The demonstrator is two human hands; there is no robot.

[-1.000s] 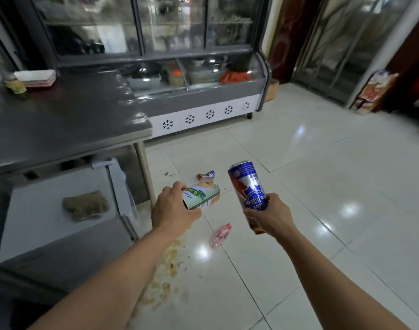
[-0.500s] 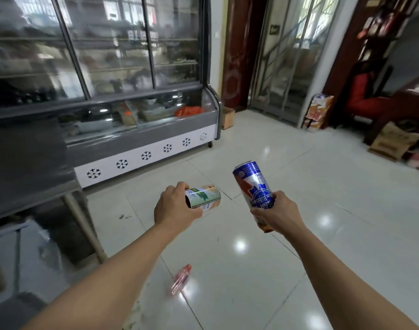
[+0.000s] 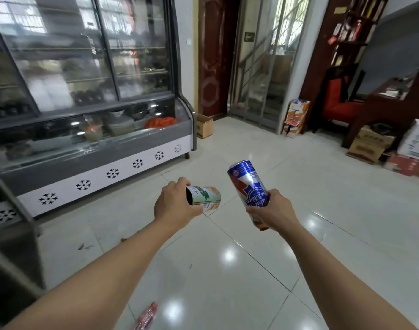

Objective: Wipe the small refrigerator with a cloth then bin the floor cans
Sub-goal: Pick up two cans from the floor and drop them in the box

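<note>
Left hand (image 3: 177, 206) grips a short green-and-white can (image 3: 204, 198) lying sideways, right hand (image 3: 274, 209) grips a tall blue can (image 3: 247, 183) near-upright, above glossy white floor tiles (image 3: 310, 186); pink wrapper (image 3: 147, 314) below, grey glass-fronted display chiller (image 3: 96, 148) left, cardboard boxes (image 3: 369, 144) right.

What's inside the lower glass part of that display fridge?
Through the display fridge glass: something orange and metal bowls. Reflections blur the rest.

Both arms outstretched, left hand (image 3: 174, 206) and right hand (image 3: 274, 209) gripping.
</note>
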